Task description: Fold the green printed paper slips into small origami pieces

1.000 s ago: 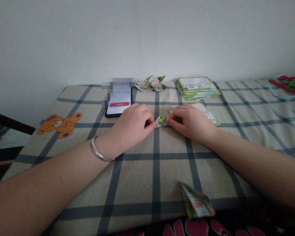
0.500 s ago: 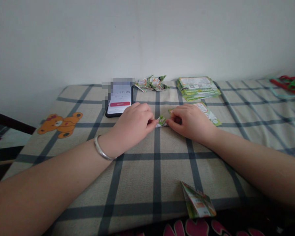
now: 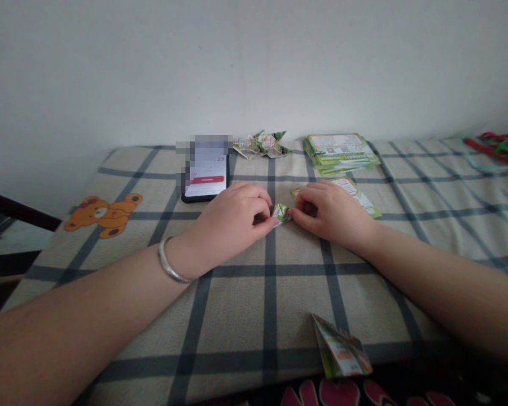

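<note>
Between my two hands is a small folded piece of printed paper (image 3: 281, 213), green and white. My left hand (image 3: 243, 214), with a silver bangle on its wrist, pinches the paper's left end between thumb and fingers. My right hand (image 3: 328, 211) pinches its right end. Part of the paper is hidden by the fingertips. Behind my right hand lies a flat green-and-white leaflet (image 3: 364, 202), partly covered by the hand. At the table's near edge stands another folded paper triangle (image 3: 342, 349).
A phone (image 3: 205, 186) with a lit screen lies beyond my left hand. Along the wall are folded paper pieces (image 3: 265, 145) and a stack of leaflets (image 3: 341, 149). Red and green items (image 3: 506, 146) lie far right. A bear picture (image 3: 104, 214) is on the checked tablecloth (image 3: 232, 316).
The left fingers have shifted slightly right and toward me. The small folded paper now shows a more raised, pointed shape between the hands. My right hand has barely moved.
</note>
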Demonstrator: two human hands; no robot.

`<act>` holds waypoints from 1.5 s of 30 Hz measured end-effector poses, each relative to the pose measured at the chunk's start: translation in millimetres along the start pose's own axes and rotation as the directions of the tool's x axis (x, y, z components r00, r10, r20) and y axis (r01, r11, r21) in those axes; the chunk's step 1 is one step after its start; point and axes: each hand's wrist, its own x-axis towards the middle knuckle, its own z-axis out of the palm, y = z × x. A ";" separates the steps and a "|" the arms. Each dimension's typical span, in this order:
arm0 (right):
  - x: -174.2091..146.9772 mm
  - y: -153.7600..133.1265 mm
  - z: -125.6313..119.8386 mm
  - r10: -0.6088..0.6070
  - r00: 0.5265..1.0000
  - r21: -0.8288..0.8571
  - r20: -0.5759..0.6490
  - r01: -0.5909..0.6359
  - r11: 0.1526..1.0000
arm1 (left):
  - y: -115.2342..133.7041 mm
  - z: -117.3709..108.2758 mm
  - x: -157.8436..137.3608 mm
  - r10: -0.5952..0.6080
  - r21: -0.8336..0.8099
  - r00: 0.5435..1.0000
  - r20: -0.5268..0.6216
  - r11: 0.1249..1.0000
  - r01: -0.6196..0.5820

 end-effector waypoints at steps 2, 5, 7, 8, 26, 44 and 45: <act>-1.1 -0.2 -0.4 -0.019 1.000 -0.026 0.001 0.019 0.999 | 0.5 1.2 0.1 -0.024 -0.016 1.000 -0.003 1.000 0.024; -2.7 -1.0 -0.4 -0.031 0.998 -0.017 -0.047 0.030 0.999 | -0.3 2.8 1.1 -0.039 -0.041 0.999 -0.015 0.998 0.038; -4.0 -1.4 -0.6 -0.032 0.996 0.008 -0.086 0.033 0.999 | -0.7 2.9 2.1 -0.035 -0.043 0.999 0.001 0.998 0.035; -4.7 -1.4 -0.9 -0.041 0.995 0.014 -0.092 0.043 0.999 | -0.7 2.7 2.5 -0.033 -0.042 0.999 0.014 0.999 0.033; -5.9 3.3 -1.0 -0.205 0.978 -0.014 -0.033 0.204 0.979 | -4.6 0.1 1.9 0.026 0.007 0.997 0.072 1.000 -0.027; -6.7 0.7 -0.2 -0.184 0.982 -0.004 -0.033 0.184 0.983 | 1.2 -8.5 -3.5 0.227 0.212 0.955 0.189 0.941 -0.265; -6.9 1.0 0.1 -0.182 0.983 0.003 -0.036 0.182 0.983 | 2.1 -9.4 -3.2 0.235 0.220 0.952 0.197 0.935 -0.277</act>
